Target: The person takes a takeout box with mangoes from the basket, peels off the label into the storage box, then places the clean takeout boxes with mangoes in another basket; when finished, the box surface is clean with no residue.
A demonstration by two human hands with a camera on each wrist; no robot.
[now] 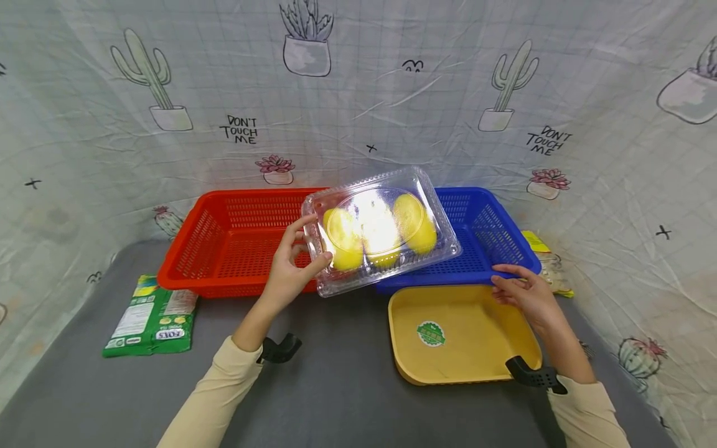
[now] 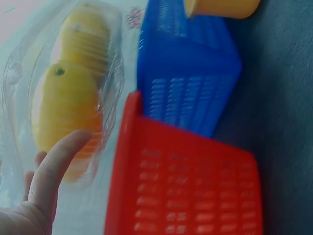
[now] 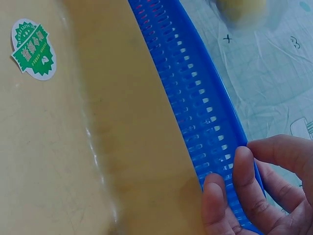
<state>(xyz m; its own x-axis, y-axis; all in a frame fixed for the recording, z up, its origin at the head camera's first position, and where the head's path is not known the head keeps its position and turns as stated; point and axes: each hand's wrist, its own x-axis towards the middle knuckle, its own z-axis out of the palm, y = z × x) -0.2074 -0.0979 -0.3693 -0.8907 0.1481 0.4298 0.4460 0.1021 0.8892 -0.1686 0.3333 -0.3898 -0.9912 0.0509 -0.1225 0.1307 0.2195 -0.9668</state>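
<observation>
My left hand [image 1: 288, 267] grips the left end of a clear plastic clamshell box [image 1: 386, 277], thumb in front and fingers behind. Three yellow mangoes [image 1: 414, 224] show through its shiny lid. The box is tilted and raised, overlapping the red basket [image 1: 224, 283] and the blue basket [image 1: 476, 249] in the head view. Two mangoes [image 2: 68, 103] show in the left wrist view, with the thumb over the plastic. My right hand [image 1: 526, 295] pinches the front rim of the blue basket near its right corner. The basket's rim [image 3: 230, 107] runs between the fingertips in the right wrist view.
A yellow tray [image 1: 465, 342] with a green-and-white sticker [image 1: 431, 333] lies before the blue basket. A green snack bag [image 1: 151, 317] is left of the red basket. Another yellow-edged packet [image 1: 551, 267] lies right of the blue one. A printed cloth [image 1: 364, 93] hangs behind.
</observation>
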